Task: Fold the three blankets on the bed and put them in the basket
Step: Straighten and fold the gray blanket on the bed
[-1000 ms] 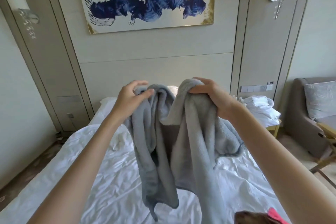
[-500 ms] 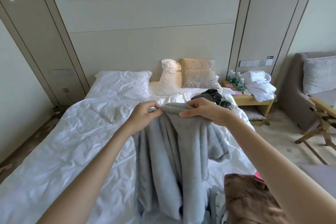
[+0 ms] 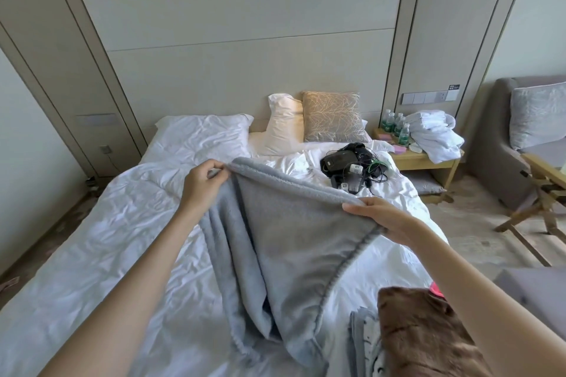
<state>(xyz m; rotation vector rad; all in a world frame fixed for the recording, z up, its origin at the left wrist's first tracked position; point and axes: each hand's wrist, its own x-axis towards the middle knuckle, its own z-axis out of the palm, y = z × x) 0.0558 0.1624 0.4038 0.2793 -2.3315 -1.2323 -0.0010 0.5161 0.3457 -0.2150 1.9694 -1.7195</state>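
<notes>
I hold a grey fleece blanket stretched over the white bed. My left hand pinches its top left corner. My right hand grips the top edge further right, so the cloth spreads between them and hangs down onto the sheet. At the bottom right lie a brown furry blanket and a pale patterned blanket, partly under my right forearm. No basket is in view.
White pillows and a beige cushion sit at the headboard. A black bag with cables lies on the bed's far right. A nightstand holds bottles and white towels. A grey sofa and wooden folding stand are at right.
My hands have moved apart and lower, spreading the bunched grey blanket wide along its top edge. The view has tilted down toward the bed.
</notes>
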